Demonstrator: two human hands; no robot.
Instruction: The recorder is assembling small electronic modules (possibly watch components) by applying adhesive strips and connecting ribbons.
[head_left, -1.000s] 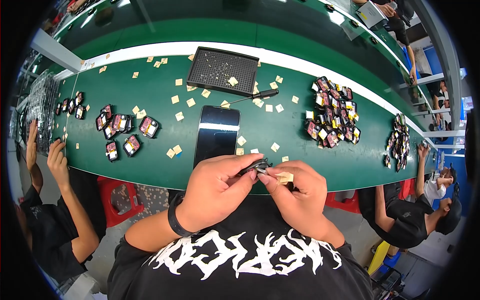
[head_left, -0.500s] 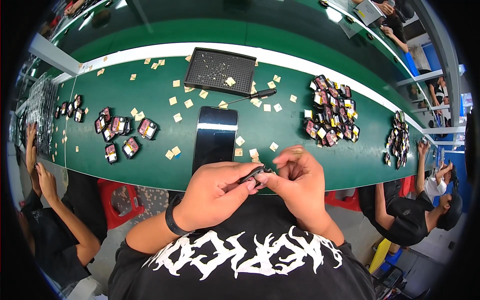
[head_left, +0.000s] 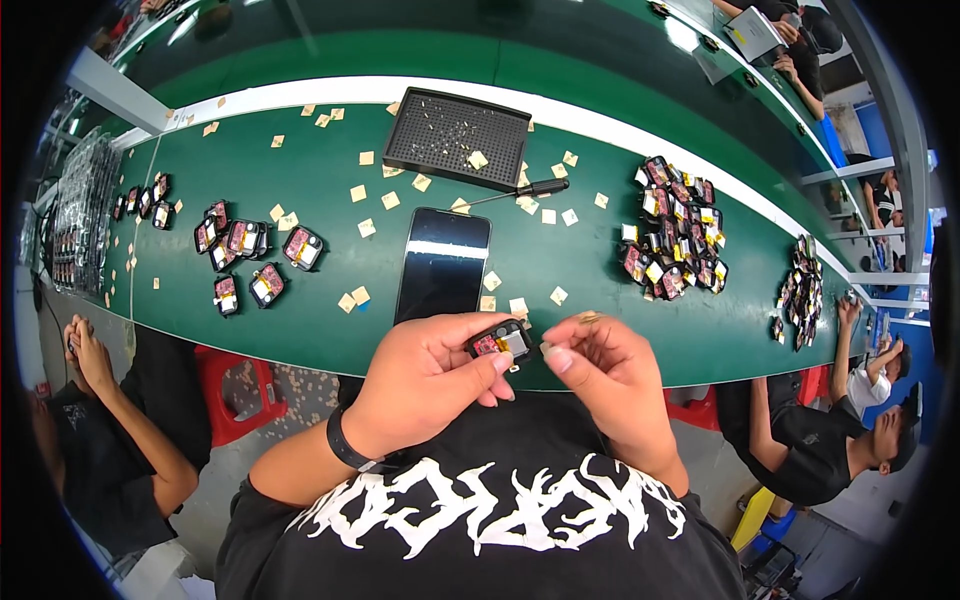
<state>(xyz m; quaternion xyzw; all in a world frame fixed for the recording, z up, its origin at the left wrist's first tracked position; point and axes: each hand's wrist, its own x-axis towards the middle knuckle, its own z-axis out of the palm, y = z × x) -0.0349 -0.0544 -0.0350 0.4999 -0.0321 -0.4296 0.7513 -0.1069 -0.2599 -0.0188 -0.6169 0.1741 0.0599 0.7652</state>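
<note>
The left hand (head_left: 425, 385) pinches a small, light, probably fragile part (head_left: 499, 342) by its edges, while the right hand (head_left: 610, 375) pinches something tiny beside it.

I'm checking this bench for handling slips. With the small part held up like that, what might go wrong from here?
1. The left hand pinches the small black module near the table edge; a slip would probably send it to the floor.
2. The right hand pinches something too small to identify; it might get lost among the scattered tan squares.
3. The phone lies just beyond the hands, so a dropped part might strike its screen.
</note>
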